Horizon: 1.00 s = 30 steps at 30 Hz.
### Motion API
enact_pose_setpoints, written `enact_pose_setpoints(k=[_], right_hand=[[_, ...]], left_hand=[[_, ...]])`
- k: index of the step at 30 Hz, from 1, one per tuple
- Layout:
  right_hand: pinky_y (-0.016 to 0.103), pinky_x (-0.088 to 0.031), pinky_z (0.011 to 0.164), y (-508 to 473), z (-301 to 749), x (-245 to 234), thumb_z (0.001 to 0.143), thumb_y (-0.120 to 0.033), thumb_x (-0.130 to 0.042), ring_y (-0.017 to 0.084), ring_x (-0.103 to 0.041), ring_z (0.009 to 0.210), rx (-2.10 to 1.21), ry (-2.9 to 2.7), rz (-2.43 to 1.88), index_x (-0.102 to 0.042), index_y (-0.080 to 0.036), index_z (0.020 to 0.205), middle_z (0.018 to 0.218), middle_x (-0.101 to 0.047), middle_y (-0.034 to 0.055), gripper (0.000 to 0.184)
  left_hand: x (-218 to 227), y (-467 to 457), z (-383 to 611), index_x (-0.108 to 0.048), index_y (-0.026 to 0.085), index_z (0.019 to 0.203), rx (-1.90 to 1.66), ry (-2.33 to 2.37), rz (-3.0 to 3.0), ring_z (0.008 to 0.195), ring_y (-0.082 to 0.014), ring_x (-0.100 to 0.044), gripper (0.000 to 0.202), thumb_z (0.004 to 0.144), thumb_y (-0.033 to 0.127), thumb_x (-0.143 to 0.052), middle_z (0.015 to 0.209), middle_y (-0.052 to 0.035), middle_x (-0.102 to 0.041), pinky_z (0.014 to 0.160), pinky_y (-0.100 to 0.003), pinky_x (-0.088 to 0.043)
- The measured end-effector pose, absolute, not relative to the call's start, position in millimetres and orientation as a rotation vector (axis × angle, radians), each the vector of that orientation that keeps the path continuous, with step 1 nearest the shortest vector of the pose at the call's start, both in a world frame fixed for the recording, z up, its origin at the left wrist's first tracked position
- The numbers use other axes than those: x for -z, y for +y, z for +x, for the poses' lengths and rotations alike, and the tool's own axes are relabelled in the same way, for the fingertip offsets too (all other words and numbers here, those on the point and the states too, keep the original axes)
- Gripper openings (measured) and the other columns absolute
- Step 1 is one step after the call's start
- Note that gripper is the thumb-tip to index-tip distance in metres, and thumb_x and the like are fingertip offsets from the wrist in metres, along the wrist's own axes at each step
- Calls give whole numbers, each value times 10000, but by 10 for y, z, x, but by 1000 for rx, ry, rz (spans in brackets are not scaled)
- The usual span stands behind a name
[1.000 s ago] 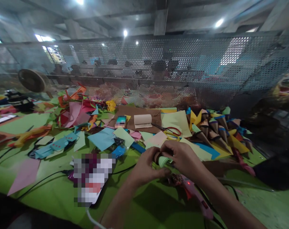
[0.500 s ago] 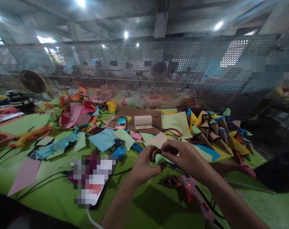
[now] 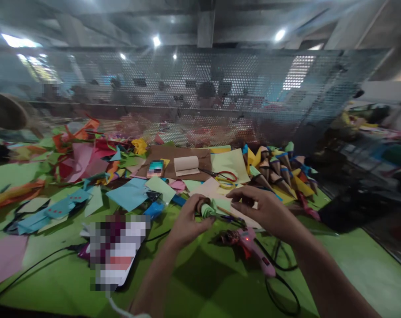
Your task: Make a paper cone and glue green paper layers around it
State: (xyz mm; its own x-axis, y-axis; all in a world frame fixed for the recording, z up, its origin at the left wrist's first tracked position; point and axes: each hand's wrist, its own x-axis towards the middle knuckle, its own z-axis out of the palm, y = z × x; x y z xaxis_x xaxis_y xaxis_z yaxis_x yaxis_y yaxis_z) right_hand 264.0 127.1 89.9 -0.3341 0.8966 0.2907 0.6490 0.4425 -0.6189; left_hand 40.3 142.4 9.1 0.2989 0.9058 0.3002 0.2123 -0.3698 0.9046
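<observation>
My left hand [image 3: 189,221] is closed around a light green paper roll [image 3: 207,210] with a brown band at its top edge. My right hand [image 3: 258,205] hovers just to the right, its thumb and fingers bent and apart, with nothing visible between them. Pale green paper [image 3: 223,205] and a thin tan stick [image 3: 227,213] show between the hands; whether they join the roll is unclear. Below my right hand lies a pink glue gun [image 3: 256,251] with a red light lit, its nozzle end pointing left.
A phone [image 3: 126,251], partly blurred, lies left on the green table [image 3: 200,282]. Scissors [image 3: 225,176], a cream roll [image 3: 186,165] and several paper cones [image 3: 280,165] stand behind. Coloured paper scraps [image 3: 84,159] pile up at back left, before a perforated metal screen [image 3: 187,97].
My right hand has come off the green paper roll and moved right, its fingers parting. My left hand keeps its hold. The whole view has turned slightly right.
</observation>
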Motion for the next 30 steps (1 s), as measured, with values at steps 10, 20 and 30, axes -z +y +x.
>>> enact_pose_setpoints(k=[10, 20, 30], right_hand=[[279, -385, 618, 501, 3204, -299, 858, -445, -603, 214, -627, 721, -684, -2131, -1937, -690, -223, 853, 826, -713, 40, 239], [271, -323, 562, 521, 3106, 11, 676, -265, -580, 189, -547, 628, -779, -1782, -1976, -614, -220, 799, 686, -625, -3, 135], [242, -401, 436, 342, 3043, -265, 592, -237, -756, 103, -443, 442, -1360, -828, -1199, -725, -183, 950, 671, -636, 22, 363]], left_hand=[[-99, 1385, 408, -526, 210, 1084, -1109, 925, 1751, 1019, -220, -528, 376, 754, 289, -686, 1065, -44, -558, 916, -298, -399], [-231, 1340, 408, -542, 194, 1010, -1134, 864, 1691, 955, -206, -502, 335, 717, 276, -679, 998, -27, -537, 873, -284, -399], [-250, 1331, 408, -540, 197, 967, -1115, 773, 1605, 909, -179, -493, 292, 724, 272, -685, 949, -3, -527, 811, -249, -400]])
